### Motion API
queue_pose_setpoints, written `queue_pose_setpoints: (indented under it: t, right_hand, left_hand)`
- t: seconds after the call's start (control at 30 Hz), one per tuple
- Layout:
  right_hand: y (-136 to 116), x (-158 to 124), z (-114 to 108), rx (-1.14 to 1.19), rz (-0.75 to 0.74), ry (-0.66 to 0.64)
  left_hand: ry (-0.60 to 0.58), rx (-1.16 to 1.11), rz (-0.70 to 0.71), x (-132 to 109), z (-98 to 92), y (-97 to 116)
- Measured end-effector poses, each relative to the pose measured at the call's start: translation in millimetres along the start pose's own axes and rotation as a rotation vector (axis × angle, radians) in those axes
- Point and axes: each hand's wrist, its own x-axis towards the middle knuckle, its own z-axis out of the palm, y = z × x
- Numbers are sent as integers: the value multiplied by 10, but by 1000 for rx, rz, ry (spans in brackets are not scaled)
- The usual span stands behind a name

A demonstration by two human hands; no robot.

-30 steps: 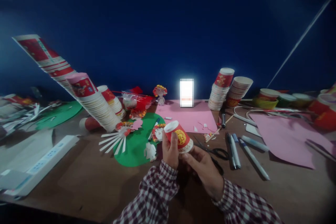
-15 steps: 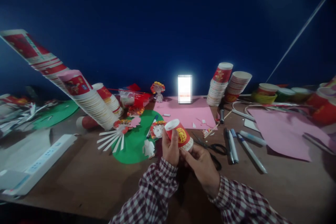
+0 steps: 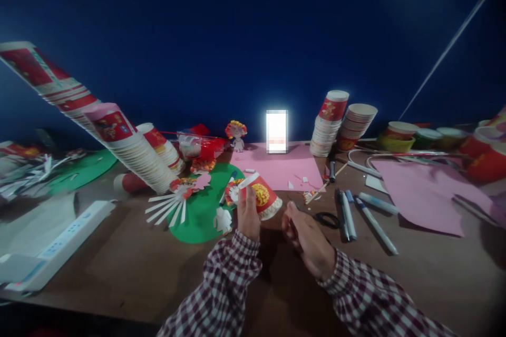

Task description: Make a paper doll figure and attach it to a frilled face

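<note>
A red paper cup (image 3: 269, 201) with a gold round emblem and a white patterned band lies tilted in my left hand (image 3: 249, 213), whose fingers and thumb close around its side. To its right, my right hand (image 3: 308, 239) is apart from the cup with its fingers curled in; whatever they may hold is hidden. Partly behind that hand lie black-handled scissors (image 3: 329, 218) on the table. Just left of the cup, a white paper flower-like figure with a red and yellow fringe (image 3: 233, 190) and a white cut-out (image 3: 223, 220) rest on a green paper disc (image 3: 193, 230).
Stacked paper cups lean at left (image 3: 134, 155) and stand at back right (image 3: 326, 131). Several markers (image 3: 377, 226) lie right of the scissors. Pink paper sheets (image 3: 272, 168) cover parts of the brown table. A white power strip (image 3: 63, 242) is at left, a glowing screen (image 3: 277, 130) behind.
My right hand has let go of the cup and moved apart from it, its fingers curling in. My left hand has shifted slightly left with the cup, which is tilted differently.
</note>
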Motion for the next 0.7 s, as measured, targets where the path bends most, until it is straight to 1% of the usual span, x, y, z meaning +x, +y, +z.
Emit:
queue_pose_setpoints:
  t: [0.13,0.27,0.47,0.7]
  right_hand:
    - [19,36,-13,57,20,-64]
    - [59,35,-7,79,12,-78]
    - [62,7,-9,82,13,-103]
    - [23,-18,-3,94,45,-135]
  left_hand:
    - [-65,-8,-7,-131,71,0]
    - [-126,-44,-16,-161,85,15]
    - [-126,-44,-27,-118,58,23]
    - [-139,-45,2,-95,40,13]
